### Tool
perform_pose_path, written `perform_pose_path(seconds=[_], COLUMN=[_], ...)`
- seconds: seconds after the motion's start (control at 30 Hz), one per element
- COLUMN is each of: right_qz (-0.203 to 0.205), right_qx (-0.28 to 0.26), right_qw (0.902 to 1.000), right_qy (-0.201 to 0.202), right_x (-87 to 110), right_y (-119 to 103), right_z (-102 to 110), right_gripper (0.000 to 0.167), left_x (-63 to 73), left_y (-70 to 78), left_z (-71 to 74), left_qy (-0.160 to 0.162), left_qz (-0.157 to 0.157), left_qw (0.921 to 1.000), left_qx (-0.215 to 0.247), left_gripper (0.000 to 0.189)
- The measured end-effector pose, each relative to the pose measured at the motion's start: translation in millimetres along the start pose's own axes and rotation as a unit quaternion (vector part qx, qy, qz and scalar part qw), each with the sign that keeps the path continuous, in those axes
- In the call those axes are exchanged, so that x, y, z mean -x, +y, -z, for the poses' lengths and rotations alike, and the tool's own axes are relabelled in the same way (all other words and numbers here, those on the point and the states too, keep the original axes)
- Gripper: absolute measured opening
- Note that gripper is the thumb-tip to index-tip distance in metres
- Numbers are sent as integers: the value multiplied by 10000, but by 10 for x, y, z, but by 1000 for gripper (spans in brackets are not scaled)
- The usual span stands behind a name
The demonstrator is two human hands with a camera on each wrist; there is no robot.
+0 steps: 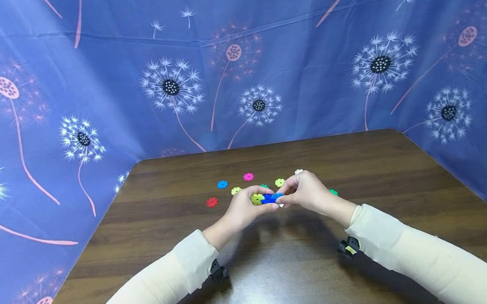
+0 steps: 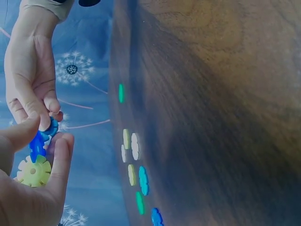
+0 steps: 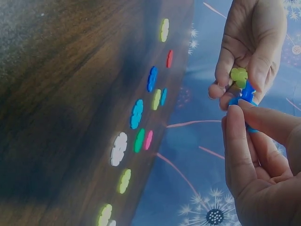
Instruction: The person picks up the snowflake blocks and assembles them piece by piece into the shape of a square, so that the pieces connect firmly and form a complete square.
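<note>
My left hand [image 1: 244, 208] grips a dark blue notched plastic disc [image 2: 37, 147] between thumb and fingers. Joined to its side is a yellow notched disc [image 2: 34, 172], which sits within the curve of the same hand. From the right, my right hand [image 1: 311, 193] pinches a lighter blue notched disc [image 2: 52, 126] against the dark blue one. The fingertips of both hands nearly meet around these pieces, above the table, and partly cover the join.
Loose notched discs lie flat on the brown wooden table [image 1: 253, 275] beyond and beside my hands: a red disc [image 1: 212, 202], a blue disc [image 1: 222, 184], a pink disc [image 1: 248, 176], a green disc [image 1: 333, 192] and several others. A blue dandelion-print cloth [image 1: 307, 94] hangs behind the table.
</note>
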State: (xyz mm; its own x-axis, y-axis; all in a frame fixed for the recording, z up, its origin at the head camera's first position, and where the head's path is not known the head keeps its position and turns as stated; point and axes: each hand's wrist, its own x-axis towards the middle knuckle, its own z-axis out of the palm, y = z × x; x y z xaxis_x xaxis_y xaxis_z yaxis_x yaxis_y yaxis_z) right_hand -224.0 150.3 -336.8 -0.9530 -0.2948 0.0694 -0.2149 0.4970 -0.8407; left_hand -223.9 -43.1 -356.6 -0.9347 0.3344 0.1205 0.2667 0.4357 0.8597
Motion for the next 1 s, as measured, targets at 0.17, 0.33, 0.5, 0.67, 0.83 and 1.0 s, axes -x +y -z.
perform_pose_path(seconds=[0.17,0.33,0.5,0.67,0.83,1.0], right_qz=[145,139,239,212,-5,-159], right_qx=[-141,-276,124,90,-195,-330], right_qw=[9998,9991,9989,9993,9997,9993], right_qy=[-51,-296,-373,-285,-142,-2], right_x=[19,19,-8,-53,-94,-123], right_y=[34,94,185,271,344,396], right_z=[2,73,139,146,127,123], right_gripper=[17,23,21,24,31,32], left_x=[3,6,4,1,10,12], left_y=[-30,-52,-86,-97,-74,-59], left_z=[-15,-4,19,32,31,21], left_qy=[53,158,282,334,351,296], left_qz=[2,143,277,294,264,277], left_qw=[9999,9995,9991,9989,9989,9990], left_qx=[163,214,117,120,177,188], left_gripper=[32,30,29,29,29,30])
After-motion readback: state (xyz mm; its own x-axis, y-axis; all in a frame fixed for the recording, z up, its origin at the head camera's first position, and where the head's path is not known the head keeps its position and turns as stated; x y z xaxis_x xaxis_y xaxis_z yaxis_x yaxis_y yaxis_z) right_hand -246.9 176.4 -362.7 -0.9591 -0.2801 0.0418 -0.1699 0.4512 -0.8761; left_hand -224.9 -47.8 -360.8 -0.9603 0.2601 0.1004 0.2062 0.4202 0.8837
